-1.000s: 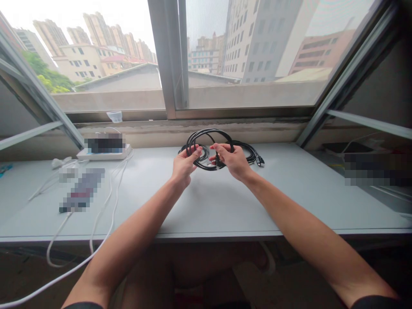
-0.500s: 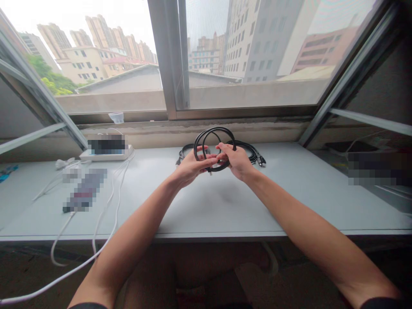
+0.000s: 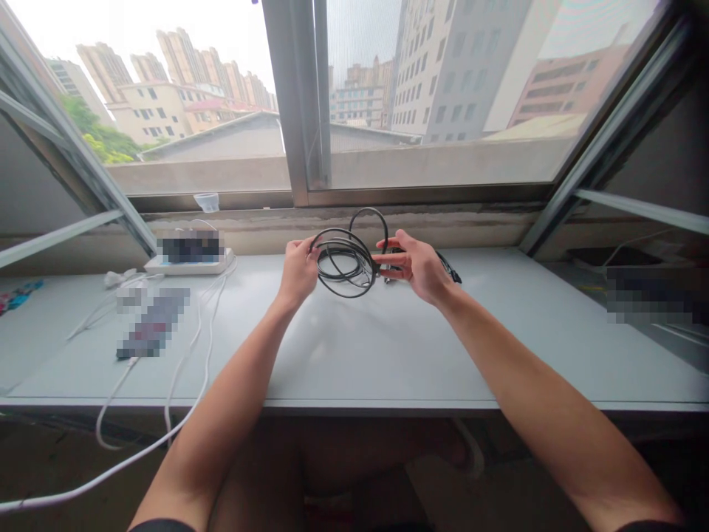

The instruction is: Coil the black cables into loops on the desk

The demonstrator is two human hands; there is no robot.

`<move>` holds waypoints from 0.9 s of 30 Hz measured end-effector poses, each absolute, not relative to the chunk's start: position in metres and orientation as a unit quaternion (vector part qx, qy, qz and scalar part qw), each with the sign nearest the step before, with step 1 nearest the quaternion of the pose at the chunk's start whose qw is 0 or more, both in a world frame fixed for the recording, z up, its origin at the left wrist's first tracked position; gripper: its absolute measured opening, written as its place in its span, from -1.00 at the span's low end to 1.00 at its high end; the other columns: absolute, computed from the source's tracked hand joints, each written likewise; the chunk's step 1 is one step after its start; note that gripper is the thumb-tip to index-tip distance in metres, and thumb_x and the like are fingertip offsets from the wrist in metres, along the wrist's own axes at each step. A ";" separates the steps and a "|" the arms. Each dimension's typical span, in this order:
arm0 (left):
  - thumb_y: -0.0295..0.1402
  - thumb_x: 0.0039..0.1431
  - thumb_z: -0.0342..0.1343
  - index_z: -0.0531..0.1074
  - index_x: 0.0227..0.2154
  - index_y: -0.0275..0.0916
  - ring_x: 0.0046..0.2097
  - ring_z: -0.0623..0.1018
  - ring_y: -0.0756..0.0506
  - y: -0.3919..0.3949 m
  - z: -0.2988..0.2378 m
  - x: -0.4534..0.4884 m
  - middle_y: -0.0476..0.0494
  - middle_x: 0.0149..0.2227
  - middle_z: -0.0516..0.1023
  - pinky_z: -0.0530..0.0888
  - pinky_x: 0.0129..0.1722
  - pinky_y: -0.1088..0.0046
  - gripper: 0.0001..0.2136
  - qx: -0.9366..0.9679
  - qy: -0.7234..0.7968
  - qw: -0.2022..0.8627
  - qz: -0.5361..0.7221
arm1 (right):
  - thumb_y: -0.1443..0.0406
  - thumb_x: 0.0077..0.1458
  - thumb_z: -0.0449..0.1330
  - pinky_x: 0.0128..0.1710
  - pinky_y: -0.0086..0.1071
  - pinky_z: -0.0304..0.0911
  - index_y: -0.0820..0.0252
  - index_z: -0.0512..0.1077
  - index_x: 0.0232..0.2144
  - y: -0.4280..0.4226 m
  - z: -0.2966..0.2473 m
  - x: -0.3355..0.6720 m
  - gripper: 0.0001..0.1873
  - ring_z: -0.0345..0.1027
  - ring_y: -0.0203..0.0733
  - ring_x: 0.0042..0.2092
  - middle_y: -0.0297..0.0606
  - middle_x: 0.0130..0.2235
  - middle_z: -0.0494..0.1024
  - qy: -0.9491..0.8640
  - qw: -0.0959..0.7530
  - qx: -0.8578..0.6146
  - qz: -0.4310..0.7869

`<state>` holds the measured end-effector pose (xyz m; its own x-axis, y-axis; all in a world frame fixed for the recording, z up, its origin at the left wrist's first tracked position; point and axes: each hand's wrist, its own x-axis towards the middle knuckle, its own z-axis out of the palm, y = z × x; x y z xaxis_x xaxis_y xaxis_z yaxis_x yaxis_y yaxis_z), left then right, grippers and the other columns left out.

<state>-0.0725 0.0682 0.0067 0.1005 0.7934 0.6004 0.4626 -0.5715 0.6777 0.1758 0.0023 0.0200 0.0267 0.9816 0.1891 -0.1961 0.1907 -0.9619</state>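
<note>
A black cable (image 3: 370, 211) hangs in loose loops between my hands, above the table. My left hand (image 3: 300, 273) is closed around the left side of the loops. My right hand (image 3: 416, 267) grips the cable at the right with its fingers, which are long and partly spread. The cable's ends cannot be made out. Behind the loops a coiled black cable (image 3: 339, 276) lies on the table. Another black cable (image 3: 451, 267) with a dark plug lies behind my right hand, which hides most of it.
On the white table (image 3: 354, 355), a white power strip (image 3: 188, 267) with white cords stands at the back left. A blurred-out phone-like object (image 3: 155, 323) lies in front of it. A clear plastic cup (image 3: 207, 202) sits on the window ledge. Metal frame bars (image 3: 636, 209) flank both sides.
My hands have moved apart, the left one further left. The cable's tight, nearly round coil has loosened into separate, wider loops, and the right fingers have spread.
</note>
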 end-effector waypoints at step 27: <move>0.05 -0.07 0.46 0.69 -0.13 -0.28 -0.34 0.53 -0.02 0.079 0.019 -0.101 -0.17 -0.30 0.63 0.46 -0.37 0.49 -0.45 0.566 0.400 0.395 0.602 | 0.11 0.08 0.42 -0.22 -0.19 0.58 -0.07 0.34 0.17 0.011 0.016 0.196 -0.36 0.56 -0.18 -0.26 -0.39 -0.27 0.60 -0.524 0.580 -0.359 0.510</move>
